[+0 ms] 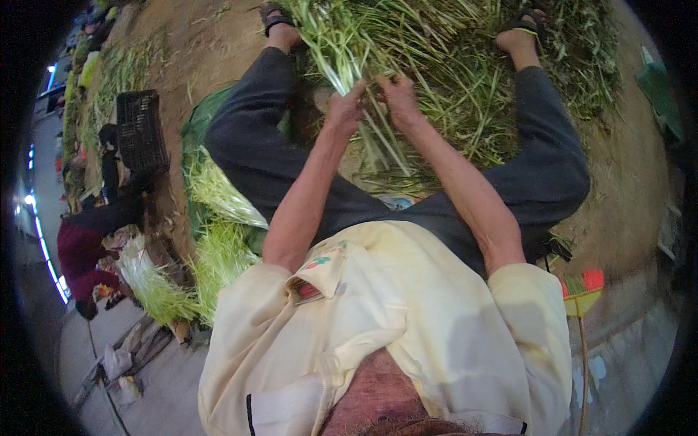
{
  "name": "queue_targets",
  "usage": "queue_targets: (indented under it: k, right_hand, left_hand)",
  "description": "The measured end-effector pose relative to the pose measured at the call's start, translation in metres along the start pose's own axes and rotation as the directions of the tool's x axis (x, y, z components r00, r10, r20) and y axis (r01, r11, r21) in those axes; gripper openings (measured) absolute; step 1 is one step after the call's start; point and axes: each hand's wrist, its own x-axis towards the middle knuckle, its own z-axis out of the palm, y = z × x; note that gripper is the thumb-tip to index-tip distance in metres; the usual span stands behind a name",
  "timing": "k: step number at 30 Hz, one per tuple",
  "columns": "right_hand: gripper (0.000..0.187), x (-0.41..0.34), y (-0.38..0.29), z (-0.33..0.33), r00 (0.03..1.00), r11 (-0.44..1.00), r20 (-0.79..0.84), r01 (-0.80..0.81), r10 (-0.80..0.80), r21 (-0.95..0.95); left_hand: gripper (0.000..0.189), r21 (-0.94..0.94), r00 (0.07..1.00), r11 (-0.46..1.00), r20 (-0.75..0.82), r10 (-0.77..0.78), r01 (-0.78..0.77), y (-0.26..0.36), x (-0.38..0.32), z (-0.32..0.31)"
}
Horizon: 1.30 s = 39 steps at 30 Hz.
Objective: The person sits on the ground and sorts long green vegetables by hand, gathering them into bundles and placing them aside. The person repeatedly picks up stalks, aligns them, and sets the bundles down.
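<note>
My left hand (346,109) is closed around a small bunch of green stalks with pale white ends (335,71); the leafy part points away from me. Close beside it on the right, my right hand (399,101) has thumb and fingers pinched near some thin stalks; what exactly it grips is too small to tell. A few thin pale stalks (388,139) slant down between my forearms. Beyond and under both hands, between my feet, lies a wide heap of loose green stalks and leaves (463,103).
Left of me, bundles of pale-rooted greens (221,193) lie on green cloth (204,117). A black plastic crate (142,131) and a person in dark red (90,245) with another bundle (150,272) are farther left. A broom (581,291) lies behind on the right.
</note>
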Motion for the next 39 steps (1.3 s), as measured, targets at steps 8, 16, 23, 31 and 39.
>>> queue_targets:
  k: [8, 16, 23, 31, 39]
  right_hand:
    - [0.028, -0.039, -0.064, -0.016, 0.858, 0.960, 0.490, -0.013, 0.153, -0.278]
    - [0.047, -0.056, -0.088, -0.047, 0.611, 0.797, 0.630, -0.004, 0.480, -0.604]
    - [0.038, -0.063, -0.014, -0.081, 0.286, 0.162, 0.364, 0.545, 0.887, -0.823]
    - [0.037, -0.049, 0.013, -0.138, 0.450, -0.117, 0.116, 0.457, 0.886, -0.882]
    - [0.038, 0.003, 0.004, -0.103, 0.887, 0.223, 0.381, 0.329, 0.259, -0.918]
  left_hand:
    - [0.022, -0.091, 0.999, 0.996, -0.046, -0.010, 0.006, 0.032, 0.002, -0.004]
    - [0.032, -0.073, 0.996, 0.994, -0.022, -0.086, 0.085, 0.025, 0.020, -0.013]
    - [0.048, 0.078, 0.993, 0.990, 0.036, 0.114, -0.116, 0.063, 0.025, -0.013]
    - [0.037, -0.086, 0.924, 0.986, 0.346, 0.164, -0.143, 0.077, 0.036, -0.024]
    - [0.019, -0.221, 0.940, 0.929, 0.242, -0.242, 0.296, -0.031, 0.015, -0.022]
